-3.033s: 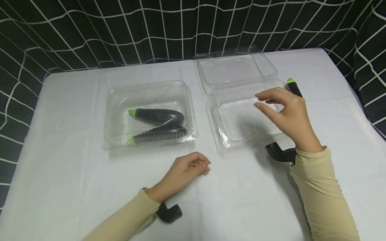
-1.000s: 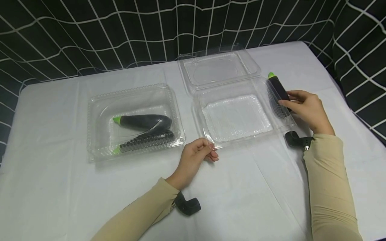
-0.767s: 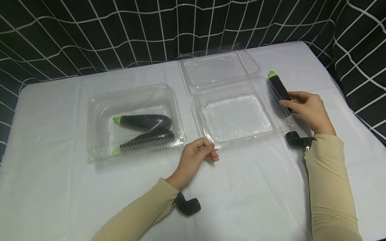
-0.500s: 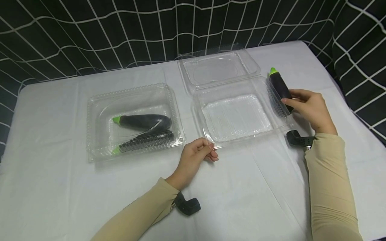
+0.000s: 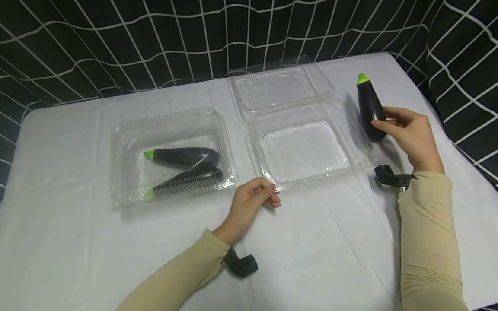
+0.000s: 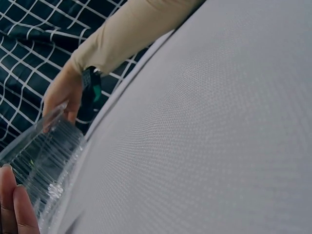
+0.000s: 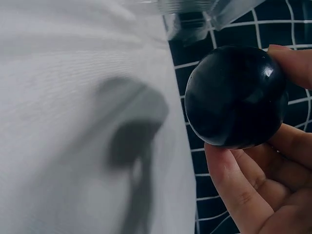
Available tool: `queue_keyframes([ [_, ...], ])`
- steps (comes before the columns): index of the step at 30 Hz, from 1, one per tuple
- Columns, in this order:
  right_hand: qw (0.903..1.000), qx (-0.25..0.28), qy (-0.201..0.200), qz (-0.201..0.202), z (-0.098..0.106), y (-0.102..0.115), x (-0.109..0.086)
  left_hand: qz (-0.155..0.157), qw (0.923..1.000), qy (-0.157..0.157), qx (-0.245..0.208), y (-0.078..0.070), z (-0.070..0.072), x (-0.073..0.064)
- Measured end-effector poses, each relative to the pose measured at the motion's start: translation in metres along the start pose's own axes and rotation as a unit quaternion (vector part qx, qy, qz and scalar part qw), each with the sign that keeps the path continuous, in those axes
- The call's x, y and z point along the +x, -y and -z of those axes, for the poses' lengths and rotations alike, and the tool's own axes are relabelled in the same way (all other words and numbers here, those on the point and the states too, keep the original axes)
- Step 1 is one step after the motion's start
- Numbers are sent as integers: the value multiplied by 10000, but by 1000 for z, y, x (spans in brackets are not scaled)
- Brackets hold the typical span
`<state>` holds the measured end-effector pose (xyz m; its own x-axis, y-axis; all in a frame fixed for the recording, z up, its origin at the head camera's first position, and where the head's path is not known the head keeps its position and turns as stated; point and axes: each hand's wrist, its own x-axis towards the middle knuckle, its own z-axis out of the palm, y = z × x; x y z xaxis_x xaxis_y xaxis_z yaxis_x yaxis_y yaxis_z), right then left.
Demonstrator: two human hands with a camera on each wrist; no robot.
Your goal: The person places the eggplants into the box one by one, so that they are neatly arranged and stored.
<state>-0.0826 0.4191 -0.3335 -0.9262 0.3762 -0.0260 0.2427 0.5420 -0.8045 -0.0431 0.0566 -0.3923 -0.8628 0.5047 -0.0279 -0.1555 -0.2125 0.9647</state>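
My right hand [image 5: 414, 134] grips a dark eggplant [image 5: 370, 110] with a green stem end, thumb on one side and fingers on the other. The eggplant is held above the table at the right of the open clear plastic container [image 5: 303, 149]. From the right wrist view, the round dark end of the eggplant [image 7: 234, 97] faces the camera, and a shadow falls on the cloth apart from it. My left hand [image 5: 249, 203] pinches the near left corner of the open container between thumb and index finger. The container's lid [image 5: 280, 88] lies folded back behind it.
At left stands a closed clear container [image 5: 128, 172] with two eggplants [image 5: 186, 156] inside. Black fabric with a white grid [image 5: 194, 34] rises behind the white-covered table [image 5: 311, 259]. Each wrist carries a black camera mount [image 5: 243, 264].
My right hand has come down beside the open container, taken hold of the eggplant and lifted it away from the side wall. My left hand has moved up to the container's corner.
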Motion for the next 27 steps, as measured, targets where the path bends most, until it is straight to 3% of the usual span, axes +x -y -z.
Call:
queue_keyframes([
  [16, 9990, 174, -251, 313, 5, 24, -9, -16, 10000, 15, 28, 0, 1, 1],
  [27, 9977, 255, 119, 618, 3, 41, -20, -22, 10000, 34, 73, 1, 0, 0],
])
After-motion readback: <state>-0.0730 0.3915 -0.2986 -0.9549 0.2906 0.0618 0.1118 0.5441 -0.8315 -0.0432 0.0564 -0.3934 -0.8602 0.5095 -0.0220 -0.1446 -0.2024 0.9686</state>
